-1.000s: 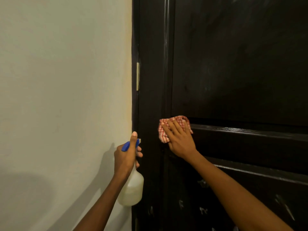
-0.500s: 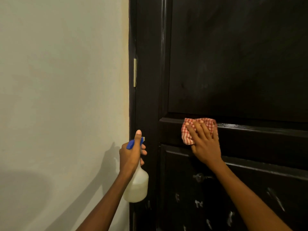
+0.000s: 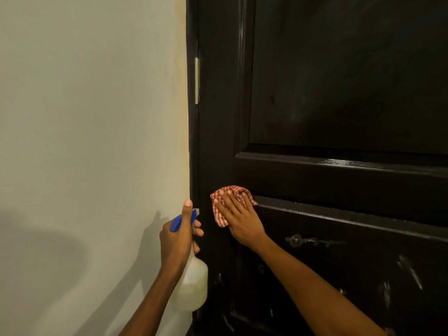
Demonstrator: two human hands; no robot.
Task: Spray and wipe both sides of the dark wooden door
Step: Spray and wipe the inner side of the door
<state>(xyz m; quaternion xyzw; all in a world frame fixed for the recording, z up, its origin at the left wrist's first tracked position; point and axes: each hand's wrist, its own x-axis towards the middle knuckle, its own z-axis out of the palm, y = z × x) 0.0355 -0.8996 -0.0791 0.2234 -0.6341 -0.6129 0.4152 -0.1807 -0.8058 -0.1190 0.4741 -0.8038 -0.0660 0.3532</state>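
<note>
Right hand (image 3: 238, 218): arm reaches up from the lower right; palm laid flat against the door (image 3: 339, 93), fingers straight and spread, pressing a cloth (image 3: 221, 215) onto the wood. The hand sits on the door's left upright, level with the top edge of the lower panel, just under the middle crossbar.

Cloth: red-and-white check, crumpled; shows above and to the left of the fingers, the rest hidden under the palm. It lies flat against the door.

Left hand (image 3: 178, 241): arm rises from the bottom centre; fingers curled round the neck of a spray bottle (image 3: 192, 284), thumb pointing up along the blue head. The hand is just left of the door's edge, near the right hand but apart from it, slightly lower.

Spray bottle: pale translucent body hanging below the fist, blue trigger head at top, nozzle turned toward the door.

Door: dark wood, panelled, glossy; pale streaks and smears on the lower panel, to the right of the cloth.

Hinge (image 3: 196, 80): light metal strip on the door's left edge, well above both hands.

Wall (image 3: 84, 117): pale, plain, left of the door; carries the shadow of the left arm.
</note>
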